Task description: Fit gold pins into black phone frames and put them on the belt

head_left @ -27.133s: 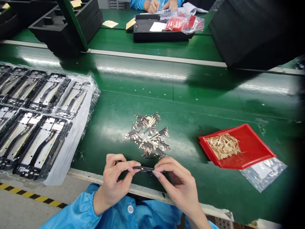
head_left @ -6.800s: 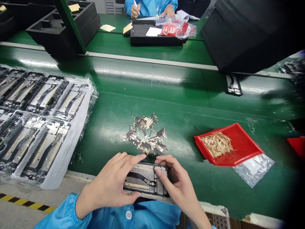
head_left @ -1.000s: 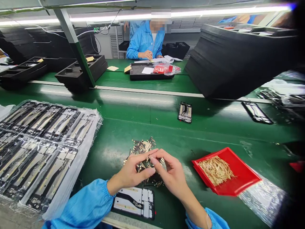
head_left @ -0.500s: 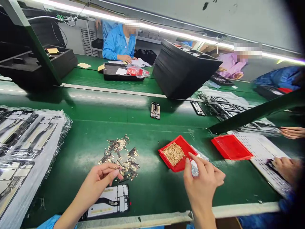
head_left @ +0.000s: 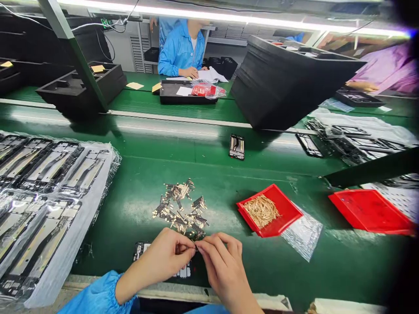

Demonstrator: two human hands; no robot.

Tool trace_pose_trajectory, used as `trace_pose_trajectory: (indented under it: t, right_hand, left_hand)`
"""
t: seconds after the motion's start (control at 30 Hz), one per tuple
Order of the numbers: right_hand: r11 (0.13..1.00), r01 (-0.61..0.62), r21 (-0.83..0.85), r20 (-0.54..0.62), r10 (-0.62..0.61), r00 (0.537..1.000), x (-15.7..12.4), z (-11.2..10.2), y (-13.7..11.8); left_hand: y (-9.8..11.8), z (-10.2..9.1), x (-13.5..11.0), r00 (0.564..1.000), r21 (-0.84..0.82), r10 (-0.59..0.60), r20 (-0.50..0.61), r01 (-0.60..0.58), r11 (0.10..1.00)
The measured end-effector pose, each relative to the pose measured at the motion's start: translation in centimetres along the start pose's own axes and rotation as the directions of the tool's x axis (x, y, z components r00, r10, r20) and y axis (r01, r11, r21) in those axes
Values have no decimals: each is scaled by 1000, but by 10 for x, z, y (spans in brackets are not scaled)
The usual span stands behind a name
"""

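My left hand [head_left: 166, 255] and my right hand [head_left: 224, 266] meet fingertip to fingertip, both pinched closed on something tiny that I cannot make out. Beneath them lies a phone frame [head_left: 141, 250], mostly covered by my left hand. Just beyond my fingers is a loose pile of small black and gold strips [head_left: 180, 209]. To the right of the pile, a red tray [head_left: 290, 214] holds a heap of thin gold-coloured pieces [head_left: 261, 211].
Phone frames [head_left: 29, 161] in clear plastic sheeting fill the left side. A clear plastic bag [head_left: 304, 233] lies by the red tray. A second red tray [head_left: 373, 211] sits at right. Stacked black trays [head_left: 291, 83] stand at the back; a co-worker [head_left: 180, 50] sits beyond.
My right hand has come left from the red tray to my left hand, and their fingertips now meet. The camera view has shifted, so the bench appears further right.
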State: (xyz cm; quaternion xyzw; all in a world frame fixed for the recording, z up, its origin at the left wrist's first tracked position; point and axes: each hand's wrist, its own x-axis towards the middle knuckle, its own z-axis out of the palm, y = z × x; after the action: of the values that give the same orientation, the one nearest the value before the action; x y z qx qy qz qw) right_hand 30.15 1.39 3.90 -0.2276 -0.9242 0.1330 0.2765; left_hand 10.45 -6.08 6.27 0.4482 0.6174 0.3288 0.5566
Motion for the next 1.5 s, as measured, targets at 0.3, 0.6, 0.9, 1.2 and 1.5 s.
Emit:
trace_pose_trajectory:
  t: [0.3,0.6,0.9,1.2,1.5]
  right_hand:
    - [857,-308,-413,-425,118,897,-4,-57,94]
    - [991,131,36,-61,-128,990,3,-14,7]
    - [919,-209,334,387,69,919,21,19,5]
    - [927,-223,301,514,39,857,30,25,1]
    - [951,-147,273,460,5,888,31,28,1]
  left_hand:
    - [-7,-8,0,994,-273,-110,21,112,956]
    - [-21,-4,-9,988,-560,-66,138,133,818]
    - [-48,-21,-70,916,366,250,-315,-126,922]
    - [-80,-16,-83,916,681,335,-219,-102,725]
    - [-79,-18,-84,906,684,364,-217,-125,719]
